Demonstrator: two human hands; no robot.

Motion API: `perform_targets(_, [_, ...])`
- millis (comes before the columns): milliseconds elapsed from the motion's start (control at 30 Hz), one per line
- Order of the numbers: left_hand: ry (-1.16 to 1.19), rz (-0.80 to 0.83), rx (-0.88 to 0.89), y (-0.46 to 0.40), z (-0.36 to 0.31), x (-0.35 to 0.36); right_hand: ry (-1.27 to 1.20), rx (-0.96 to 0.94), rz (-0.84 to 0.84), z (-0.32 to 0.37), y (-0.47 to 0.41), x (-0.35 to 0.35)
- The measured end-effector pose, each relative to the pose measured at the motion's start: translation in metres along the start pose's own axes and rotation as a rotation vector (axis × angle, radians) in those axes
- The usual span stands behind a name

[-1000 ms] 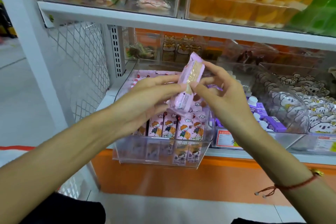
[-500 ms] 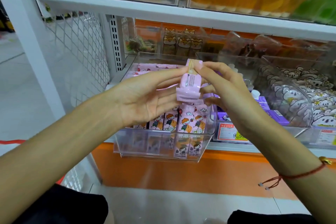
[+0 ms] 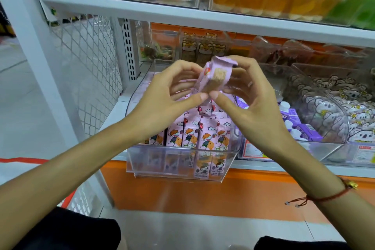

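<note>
Both hands are up in front of the shelf, sharing one pink wafer packet (image 3: 211,76) between them. The left hand (image 3: 168,95) has its thumb tip pressed on the packet's lower end, with the fingers curled round behind its left edge. The right hand (image 3: 249,103) does the mirror thing: thumb right next to the other thumb at the bottom, fingers wrapped round the back and top on the right side. So both are gripping it, neither is loose.

The packet's long axis is close to upright but tilted, bottom end down by the thumbs and top end leaning up and to the right. The face with the clear window, wafer showing through, is turned toward the camera. It's held in the air, just above the clear bin (image 3: 182,161) and not touching anything in it.

That bin sits on the white shelf (image 3: 119,103), with its front sticking out over the edge, and it's packed with matching pink packets (image 3: 205,138) standing upright, cartoon faces forward. Purple cartons (image 3: 292,117) are in the next bin to the right. There's a red string bracelet (image 3: 334,195) on the right wrist and a white mesh panel (image 3: 85,63) off to the left.
</note>
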State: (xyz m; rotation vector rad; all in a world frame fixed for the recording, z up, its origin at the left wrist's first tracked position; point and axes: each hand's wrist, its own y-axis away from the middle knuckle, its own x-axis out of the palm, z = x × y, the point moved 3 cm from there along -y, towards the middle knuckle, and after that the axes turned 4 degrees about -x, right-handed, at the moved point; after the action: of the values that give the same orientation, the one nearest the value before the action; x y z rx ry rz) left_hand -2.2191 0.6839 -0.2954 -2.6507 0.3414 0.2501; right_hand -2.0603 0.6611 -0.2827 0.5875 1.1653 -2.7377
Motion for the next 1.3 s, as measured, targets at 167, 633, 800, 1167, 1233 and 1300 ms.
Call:
perform_targets(167, [0.297, -0.132, -0.167, -0.001, 0.004, 0.000, 0.051, 0.126, 0.093, -0.006, 0.006, 0.010])
perform_targets(633, [-0.283, -0.104, 0.075, 0.000, 0.000, -0.009, -0.270, 0.257, -0.089, -0.024, -0.006, -0.022])
perform_targets(800, [-0.382, -0.088, 0.054, 0.001, -0.002, -0.013, -0.429, 0.393, -0.208, -0.037, -0.005, -0.026])
perform_targets(1167, [-0.625, -0.310, 0.055, -0.034, 0.008, -0.023, 0.297, 0.559, -0.035, -0.062, 0.009, -0.027])
perform_targets(1233, [-0.727, -0.270, 0.054, -0.046, 0.017, -0.013, 0.367, 0.513, 0.007, -0.057, 0.011, -0.023])
perform_targets(1300, [-0.804, -0.229, 0.036, -0.056, 0.028, -0.004, 0.425, 0.477, 0.035, -0.053, 0.012, -0.023])
